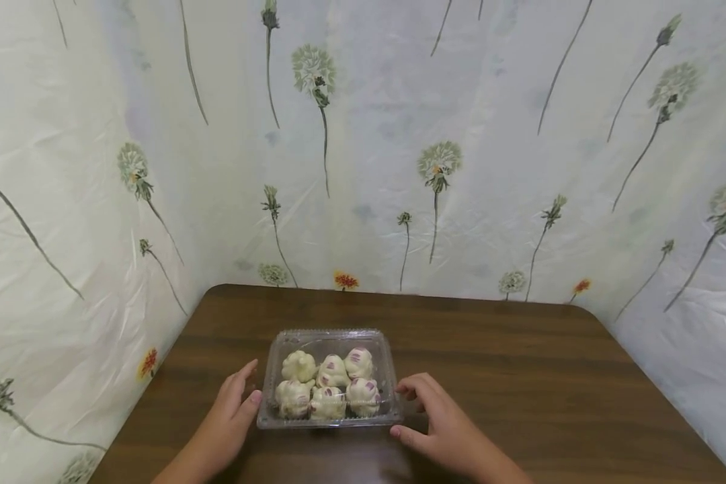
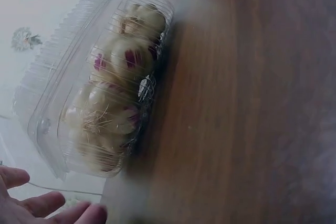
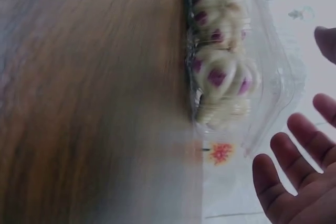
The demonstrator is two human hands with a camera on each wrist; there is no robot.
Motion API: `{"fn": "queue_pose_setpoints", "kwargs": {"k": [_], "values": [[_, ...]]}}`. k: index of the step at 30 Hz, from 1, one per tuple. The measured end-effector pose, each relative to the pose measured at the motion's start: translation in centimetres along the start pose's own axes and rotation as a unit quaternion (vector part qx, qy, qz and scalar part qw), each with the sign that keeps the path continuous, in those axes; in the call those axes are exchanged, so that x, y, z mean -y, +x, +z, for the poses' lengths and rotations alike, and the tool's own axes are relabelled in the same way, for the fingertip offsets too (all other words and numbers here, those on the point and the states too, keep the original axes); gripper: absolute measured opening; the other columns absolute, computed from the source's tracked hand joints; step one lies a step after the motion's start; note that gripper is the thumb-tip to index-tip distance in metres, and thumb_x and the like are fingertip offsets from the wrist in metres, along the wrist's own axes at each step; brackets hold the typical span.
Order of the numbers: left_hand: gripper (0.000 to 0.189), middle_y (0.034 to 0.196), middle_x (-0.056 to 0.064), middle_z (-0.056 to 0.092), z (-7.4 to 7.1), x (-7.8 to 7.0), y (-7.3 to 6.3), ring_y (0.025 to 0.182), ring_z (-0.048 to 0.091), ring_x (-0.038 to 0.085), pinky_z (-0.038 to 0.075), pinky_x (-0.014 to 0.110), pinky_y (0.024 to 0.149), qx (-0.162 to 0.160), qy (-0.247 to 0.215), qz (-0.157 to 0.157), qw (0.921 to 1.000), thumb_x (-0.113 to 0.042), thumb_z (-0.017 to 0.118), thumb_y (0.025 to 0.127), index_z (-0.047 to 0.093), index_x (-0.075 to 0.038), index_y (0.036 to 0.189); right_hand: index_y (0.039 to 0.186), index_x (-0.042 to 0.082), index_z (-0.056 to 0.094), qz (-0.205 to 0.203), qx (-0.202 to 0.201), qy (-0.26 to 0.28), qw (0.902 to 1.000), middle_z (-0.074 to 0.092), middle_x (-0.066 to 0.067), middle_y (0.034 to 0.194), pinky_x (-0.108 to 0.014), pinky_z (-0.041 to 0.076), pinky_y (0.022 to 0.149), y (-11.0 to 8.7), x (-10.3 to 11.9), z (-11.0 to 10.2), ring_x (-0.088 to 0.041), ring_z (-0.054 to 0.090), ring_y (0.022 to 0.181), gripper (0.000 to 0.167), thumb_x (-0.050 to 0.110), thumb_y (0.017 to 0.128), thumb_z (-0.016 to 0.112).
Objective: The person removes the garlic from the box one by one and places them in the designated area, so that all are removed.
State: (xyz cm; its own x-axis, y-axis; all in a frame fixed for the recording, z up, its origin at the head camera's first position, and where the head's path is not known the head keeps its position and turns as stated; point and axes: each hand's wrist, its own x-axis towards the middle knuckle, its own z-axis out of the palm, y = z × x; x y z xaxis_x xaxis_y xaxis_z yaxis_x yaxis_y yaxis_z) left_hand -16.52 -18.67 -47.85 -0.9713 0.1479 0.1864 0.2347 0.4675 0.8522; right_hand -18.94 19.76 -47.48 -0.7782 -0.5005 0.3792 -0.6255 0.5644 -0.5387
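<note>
A clear plastic clamshell box (image 1: 329, 425) lies on the table with its lid down. Through the lid show several garlic bulbs (image 1: 329, 403), whitish with purple marks, in two rows. My left hand (image 1: 226, 410) is beside the box's left side, thumb near its front corner, fingers extended. On the other side my right hand (image 1: 438, 420) has its fingers loosely bent, tips close to the box's right edge. In the right wrist view the fingers (image 3: 286, 156) are spread, with nothing between them. The left wrist view shows the left fingers (image 2: 44, 203) apart from the box's corner.
The dark brown wooden table (image 1: 508, 363) has rounded far corners. A pale curtain (image 1: 369, 134) printed with dandelions and small orange flowers hangs behind it and along both sides.
</note>
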Motion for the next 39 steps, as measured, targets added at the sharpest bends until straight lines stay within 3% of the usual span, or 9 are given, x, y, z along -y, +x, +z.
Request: {"fn": "queue_pose_setpoints", "kwargs": {"k": [5,10,16,18,22,25,28,32,39], "values": [[0.056,0.148,0.031,0.045,0.2,0.5,-0.2,0.124,0.060,0.039,0.061,0.040,0.090,-0.001,-0.095,-0.062,0.9936,-0.023,0.044,0.114,0.029,0.005,0.159,0.117,0.020,0.056,-0.023,-0.011,0.019,0.9995,0.054,0.010,0.117,-0.031,0.056,0.083,-0.3,-0.3,0.5,-0.013,0.057,0.103,0.050,0.019,0.082,0.092],[0.052,0.142,0.029,0.050,0.4,0.9,-0.6,0.125,0.060,0.040,0.061,0.043,0.091,0.002,-0.185,-0.120,0.9754,-0.027,0.037,0.116,0.034,0.008,0.153,0.108,0.024,0.056,-0.038,-0.016,0.010,0.9991,0.052,0.017,0.113,-0.031,0.054,0.082,-0.5,-0.5,0.5,-0.011,0.053,0.100,0.045,0.021,0.081,0.092],[0.049,0.130,0.027,0.055,0.1,1.7,-0.8,0.108,0.063,0.025,0.061,0.035,0.090,0.051,-0.242,-0.119,0.9616,-0.023,0.029,0.116,0.044,0.019,0.136,0.103,0.027,0.061,-0.066,-0.015,0.001,0.9977,0.055,0.019,0.110,-0.030,0.054,0.082,-0.2,-0.4,0.0,-0.005,0.050,0.101,0.037,0.020,0.083,0.090],[0.048,0.121,0.021,0.059,-0.1,2.0,-0.8,0.104,0.063,0.022,0.060,0.033,0.090,0.083,-0.266,-0.124,0.9523,-0.025,0.028,0.116,0.049,0.017,0.129,0.102,0.026,0.063,-0.074,-0.007,-0.003,0.9972,0.056,0.019,0.110,-0.028,0.054,0.082,-0.1,-0.3,-0.2,-0.004,0.050,0.102,0.032,0.019,0.085,0.088],[0.046,0.106,0.006,0.061,-0.6,2.5,-0.8,0.098,0.064,0.019,0.060,0.032,0.090,0.145,-0.325,-0.151,0.9224,-0.029,0.025,0.117,0.059,0.001,0.114,0.102,0.026,0.065,-0.078,0.010,-0.015,0.9968,0.057,0.019,0.109,-0.027,0.055,0.083,-0.1,-0.2,-0.3,-0.005,0.052,0.101,0.024,0.017,0.090,0.085],[0.046,0.103,0.003,0.064,-0.9,2.8,-0.9,0.097,0.065,0.018,0.060,0.032,0.089,0.187,-0.360,-0.155,0.9010,-0.031,0.022,0.117,0.062,-0.009,0.109,0.103,0.027,0.066,-0.082,0.014,-0.022,0.9963,0.059,0.019,0.109,-0.026,0.056,0.083,-0.3,-0.2,-0.2,-0.004,0.053,0.101,0.025,0.015,0.090,0.084],[0.041,0.104,0.002,0.064,-1.0,3.0,-0.9,0.097,0.065,0.017,0.060,0.031,0.088,0.215,-0.382,-0.148,0.8864,-0.027,0.025,0.116,0.062,-0.011,0.108,0.105,0.028,0.067,-0.089,0.009,-0.023,0.9957,0.060,0.019,0.109,-0.026,0.056,0.082,-0.4,-0.3,0.0,-0.004,0.055,0.101,0.029,0.012,0.089,0.084],[0.029,0.104,0.003,0.064,-1.0,3.1,-0.6,0.096,0.065,0.016,0.060,0.030,0.086,0.230,-0.394,-0.138,0.8790,-0.013,0.032,0.111,0.061,-0.011,0.108,0.106,0.027,0.068,-0.100,-0.001,-0.014,0.9949,0.062,0.018,0.110,-0.026,0.058,0.082,-0.5,-0.5,0.2,-0.004,0.058,0.101,0.030,0.007,0.089,0.082],[0.028,0.103,0.005,0.064,-0.8,3.7,-0.3,0.094,0.066,0.016,0.060,0.030,0.085,0.231,-0.396,-0.145,0.8768,-0.002,0.034,0.103,0.061,-0.007,0.110,0.108,0.024,0.069,-0.123,-0.005,0.009,0.9923,0.064,0.014,0.111,-0.023,0.060,0.083,-0.2,-0.8,0.7,-0.004,0.065,0.099,0.030,0.001,0.092,0.079]]}}
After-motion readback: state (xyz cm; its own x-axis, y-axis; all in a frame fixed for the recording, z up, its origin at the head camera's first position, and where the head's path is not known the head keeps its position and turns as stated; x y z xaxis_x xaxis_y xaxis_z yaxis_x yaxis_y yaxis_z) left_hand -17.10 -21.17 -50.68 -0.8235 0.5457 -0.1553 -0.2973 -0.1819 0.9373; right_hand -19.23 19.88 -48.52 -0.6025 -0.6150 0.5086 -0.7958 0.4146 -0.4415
